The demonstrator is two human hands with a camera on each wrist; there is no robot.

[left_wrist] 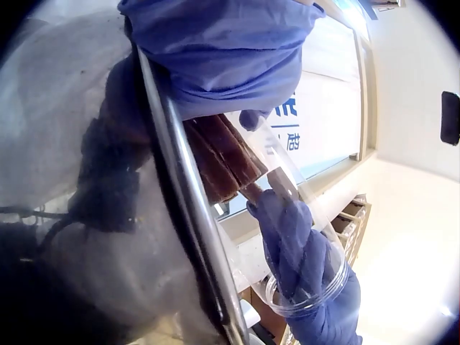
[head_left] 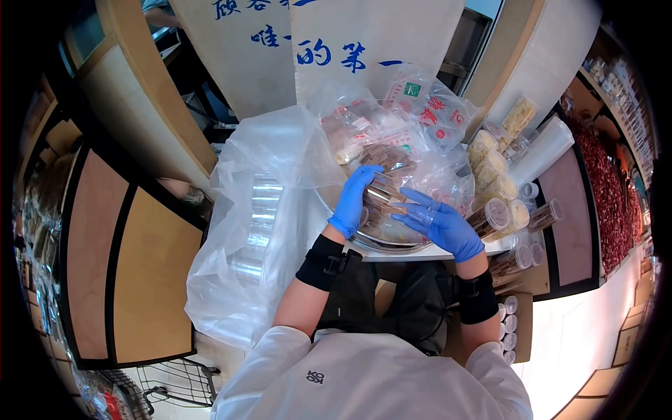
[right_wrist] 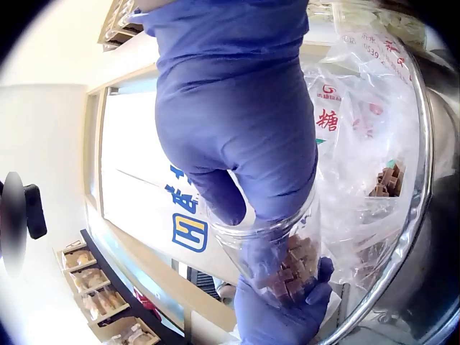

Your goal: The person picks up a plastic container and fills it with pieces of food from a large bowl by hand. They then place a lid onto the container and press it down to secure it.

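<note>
Near the bowl's front edge, my blue-gloved left hand [head_left: 352, 203] grips a clear plastic jar [right_wrist: 313, 215], its fingers curled round the bottom end. Brown sticks [right_wrist: 293, 269] stand bunched inside the jar, which is tilted with its mouth toward my right hand [head_left: 448, 227]. That hand, also gloved in blue, has straight fingers reaching through the mouth and touching the sticks; its thumb stays outside. Beneath both hands is a wide metal bowl [right_wrist: 429, 151], with plastic bags and more brown sticks [right_wrist: 388, 180] in it.
A large clear bag [head_left: 220, 273] of stacked clear jars [head_left: 264, 217] lies left of the bowl. To the right stand several filled jars [head_left: 493, 164], jars of brown sticks [head_left: 495, 213] and a white roll [head_left: 542, 152]. Printed plastic bags [head_left: 437, 112] lie behind.
</note>
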